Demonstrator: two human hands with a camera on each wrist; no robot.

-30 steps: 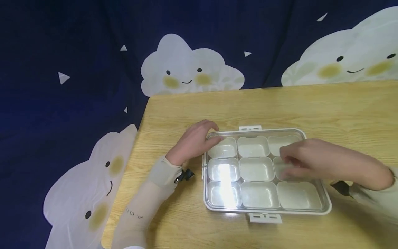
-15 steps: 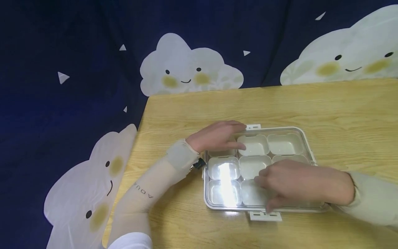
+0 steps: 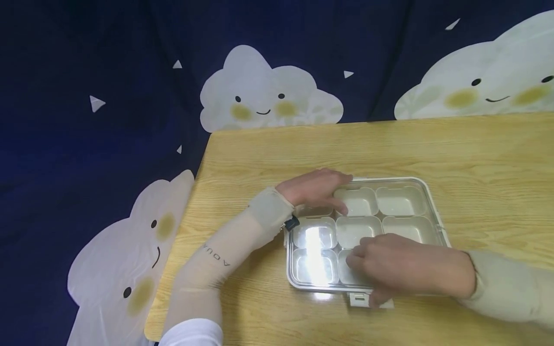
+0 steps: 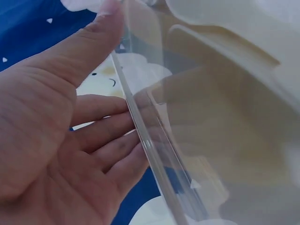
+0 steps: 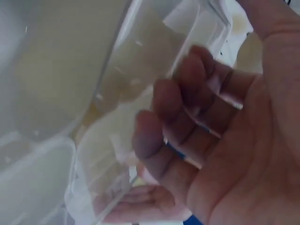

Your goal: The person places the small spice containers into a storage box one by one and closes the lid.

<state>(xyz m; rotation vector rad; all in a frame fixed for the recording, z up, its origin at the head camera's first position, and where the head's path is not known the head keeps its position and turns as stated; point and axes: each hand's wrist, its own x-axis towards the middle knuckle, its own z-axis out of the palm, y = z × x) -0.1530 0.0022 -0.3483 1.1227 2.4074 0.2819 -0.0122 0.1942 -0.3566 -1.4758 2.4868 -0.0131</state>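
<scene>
A storage box [image 3: 426,192] with a clear lid and white rim lies flat on the table; several pale inner bins [image 3: 400,199] show through the lid. My left hand [image 3: 315,187] spans the box's far edge, its fingers at the far latch and its thumb over the lid. In the left wrist view those fingers [image 4: 117,154] extend past the clear edge. My right hand [image 3: 391,264] lies over the near right part of the lid, fingers bent loosely on top. Its thumb reaches the white near latch [image 3: 358,300], which it partly covers.
The wooden table [image 3: 251,158] extends around the box, with its left edge beside my left forearm. Behind and to the left hangs a dark blue curtain [image 3: 143,62] with cloud prints. A glare strip crosses the lid's left part.
My left hand has slid right along the far edge to the far latch. My right hand has come from the lid's right side toward the near edge, thumb now at the near latch.
</scene>
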